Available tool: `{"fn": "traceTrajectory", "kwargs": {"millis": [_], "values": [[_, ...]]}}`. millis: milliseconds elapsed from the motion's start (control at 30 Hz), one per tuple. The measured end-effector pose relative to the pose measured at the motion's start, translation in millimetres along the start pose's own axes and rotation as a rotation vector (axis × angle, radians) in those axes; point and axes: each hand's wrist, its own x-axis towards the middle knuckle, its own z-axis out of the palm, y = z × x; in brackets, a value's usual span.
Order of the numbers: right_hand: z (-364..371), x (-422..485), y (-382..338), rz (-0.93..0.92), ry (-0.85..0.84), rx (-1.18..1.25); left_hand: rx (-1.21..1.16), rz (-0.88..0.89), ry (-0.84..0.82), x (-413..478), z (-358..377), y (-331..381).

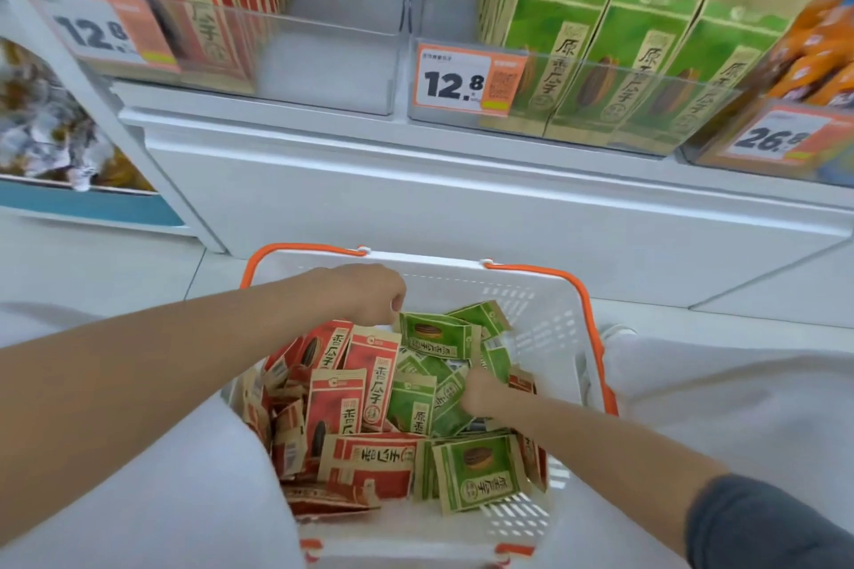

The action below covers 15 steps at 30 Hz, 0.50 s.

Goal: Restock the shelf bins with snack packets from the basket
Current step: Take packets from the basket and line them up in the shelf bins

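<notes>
A white basket (550,319) with orange handles sits on the floor below me, filled with several red and green snack packets. My left hand (369,293) is over the basket's far side and pinches the corner of a green packet (436,335). My right hand (483,393) is down among the green packets (411,402) in the middle, fingers curled into them. Red packets (369,377) lie on the left side. Above, a clear shelf bin (323,74) holds red packets, and the bin to its right (600,106) holds green ones.
Price tags reading 12.8 (466,79) hang on the bin fronts. A white shelf base (462,199) stands behind the basket. Orange packets (818,55) fill a bin at far right; a lower shelf (55,143) with wrapped goods is at left.
</notes>
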Motion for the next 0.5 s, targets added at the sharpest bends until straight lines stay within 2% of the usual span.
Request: {"fn": "traceTrajectory", "kwargs": {"millis": [67, 167, 300, 500], "values": [[0.4, -2.5, -5.0, -0.022, 0.081, -0.009, -0.008, -0.008, 0.002, -1.3, -1.7, -2.5], [0.8, -2.7, -3.6, 0.006, 0.097, 0.076, -0.015, -0.016, 0.008, -5.5, -2.7, -2.8], [-5.2, -0.2, 5.6, -0.057, -0.022, 0.134, -0.035, -0.016, -0.002, -7.8, 1.8, -0.2], [-59.1, -30.7, -17.3, -0.139, 0.14, 0.304, -0.126, -0.051, -0.028, -6.7, 2.5, -3.1]]}}
